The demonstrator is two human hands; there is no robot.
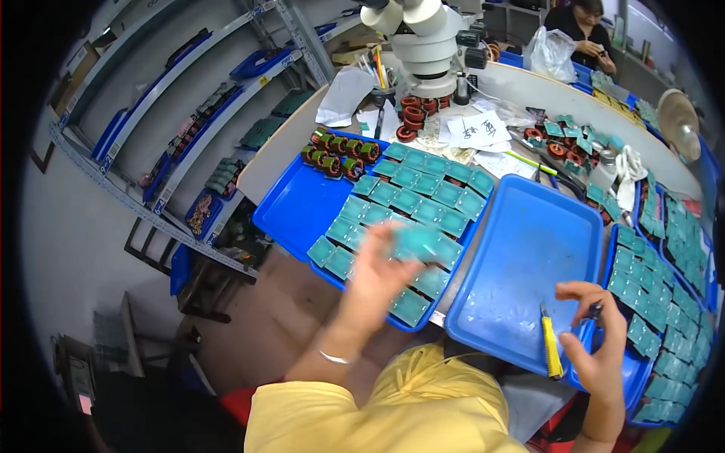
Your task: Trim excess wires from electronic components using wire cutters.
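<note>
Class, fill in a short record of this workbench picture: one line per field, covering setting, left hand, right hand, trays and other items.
Setting: workbench seen from above, shelving to the left
Left hand: blurred, holding a teal square part over the left blue tray
Right hand: holds a small dark tool; too small to identify
Left tray contents: rows of teal square parts, copper-wound coils at the far end
Middle blue tray: holds a yellow utility knife near its front edge
Other: white microscope; a person seated across the bench

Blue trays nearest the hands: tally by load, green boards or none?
With green boards: 2, the left tray and the right tray
No boards: 1, the middle tray
Total: 3
</note>
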